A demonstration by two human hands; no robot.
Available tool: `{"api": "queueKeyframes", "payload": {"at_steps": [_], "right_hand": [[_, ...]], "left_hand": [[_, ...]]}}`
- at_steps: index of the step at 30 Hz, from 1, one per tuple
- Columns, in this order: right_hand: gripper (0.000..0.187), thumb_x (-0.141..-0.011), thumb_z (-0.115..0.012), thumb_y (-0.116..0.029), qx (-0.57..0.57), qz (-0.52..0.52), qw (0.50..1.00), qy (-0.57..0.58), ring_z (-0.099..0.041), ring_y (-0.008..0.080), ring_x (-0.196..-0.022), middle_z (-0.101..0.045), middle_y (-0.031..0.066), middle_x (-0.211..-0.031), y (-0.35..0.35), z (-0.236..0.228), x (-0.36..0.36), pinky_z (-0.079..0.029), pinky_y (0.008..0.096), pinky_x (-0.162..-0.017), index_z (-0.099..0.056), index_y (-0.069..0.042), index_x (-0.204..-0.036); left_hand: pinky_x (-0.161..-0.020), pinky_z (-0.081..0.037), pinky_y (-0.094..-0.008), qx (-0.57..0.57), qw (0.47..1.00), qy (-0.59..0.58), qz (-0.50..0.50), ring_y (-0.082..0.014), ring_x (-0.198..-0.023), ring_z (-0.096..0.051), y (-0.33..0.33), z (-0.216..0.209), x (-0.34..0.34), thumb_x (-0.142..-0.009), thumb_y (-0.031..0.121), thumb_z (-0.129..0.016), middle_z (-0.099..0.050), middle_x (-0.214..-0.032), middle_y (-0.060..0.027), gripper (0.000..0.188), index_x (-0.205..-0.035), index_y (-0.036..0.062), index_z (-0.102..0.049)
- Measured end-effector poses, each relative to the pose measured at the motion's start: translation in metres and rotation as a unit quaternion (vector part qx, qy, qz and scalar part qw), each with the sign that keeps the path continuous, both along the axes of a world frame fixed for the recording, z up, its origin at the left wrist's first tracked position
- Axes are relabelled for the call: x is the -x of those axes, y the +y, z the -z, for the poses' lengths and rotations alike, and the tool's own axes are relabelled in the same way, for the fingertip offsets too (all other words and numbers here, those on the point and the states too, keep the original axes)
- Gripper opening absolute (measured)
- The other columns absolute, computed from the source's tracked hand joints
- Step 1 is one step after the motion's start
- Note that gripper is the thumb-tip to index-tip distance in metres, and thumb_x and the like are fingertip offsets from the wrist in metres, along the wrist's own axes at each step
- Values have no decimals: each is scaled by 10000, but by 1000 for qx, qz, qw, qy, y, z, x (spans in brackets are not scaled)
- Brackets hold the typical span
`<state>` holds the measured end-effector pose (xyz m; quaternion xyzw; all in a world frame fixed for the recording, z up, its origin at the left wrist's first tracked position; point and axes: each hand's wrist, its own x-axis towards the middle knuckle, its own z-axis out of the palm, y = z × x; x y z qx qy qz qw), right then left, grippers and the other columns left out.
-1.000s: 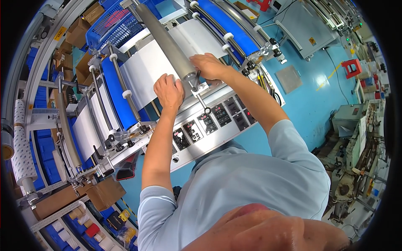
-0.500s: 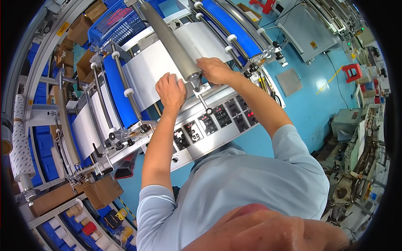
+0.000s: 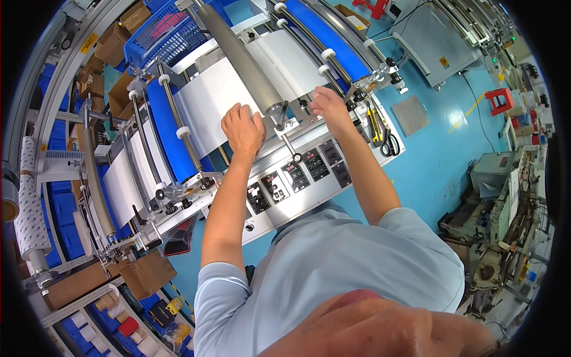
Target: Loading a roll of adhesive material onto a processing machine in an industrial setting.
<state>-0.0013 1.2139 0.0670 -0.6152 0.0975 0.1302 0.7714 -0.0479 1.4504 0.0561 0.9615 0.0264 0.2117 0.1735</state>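
My left hand [image 3: 242,128] lies with its fingers stretched out at the near edge of a white sheet [image 3: 208,98], left of the grey roller [image 3: 244,62]. That sheet runs across the machine and under the roller. My right hand [image 3: 332,108] hovers over the near frame, right of the roller's end and close to the white web's right part [image 3: 288,65]. Its fingers are slightly bent and a little blurred, and nothing shows in them. A black crank handle [image 3: 281,117] sits at the roller's end between my hands.
Blue rollers [image 3: 169,128] with white collars flank the sheet. Along the near side runs a control panel [image 3: 294,177]. A yellow utility knife [image 3: 375,126] and black-handled scissors [image 3: 389,144] lie at its right end. A blue basket [image 3: 157,35] stands behind; a red stool [image 3: 498,103] stands on the floor.
My right hand has moved right, off the sheet beside the roller's end, and its forearm has drawn back, uncovering the knife and scissors. My left hand has stayed in place.
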Motion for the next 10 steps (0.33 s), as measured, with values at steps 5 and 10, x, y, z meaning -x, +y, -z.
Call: {"api": "queueKeyframes", "payload": {"at_steps": [5,10], "right_hand": [[582,-903,-598,-129,-244,56,967,55,-586,275,-969,-517,149,-1173,12,6,-4,-492,360,-784,-321,59,-1380],[517,-898,-618,-160,-282,20,955,88,-589,279,-980,-494,109,-1178,9,30,-27,-500,371,-809,-383,-24,-1339]], "left_hand": [[-1048,-282,-475,-4,1000,-10,1,-332,-1179,-455,0,3,0,-832,247,-602,-530,-1236,-168,340,-1091,29,-584],[-1059,-272,-475,-6,1000,1,22,-326,-1197,-446,0,1,-1,-834,262,-603,-520,-1270,-161,367,-1127,42,-585]]}}
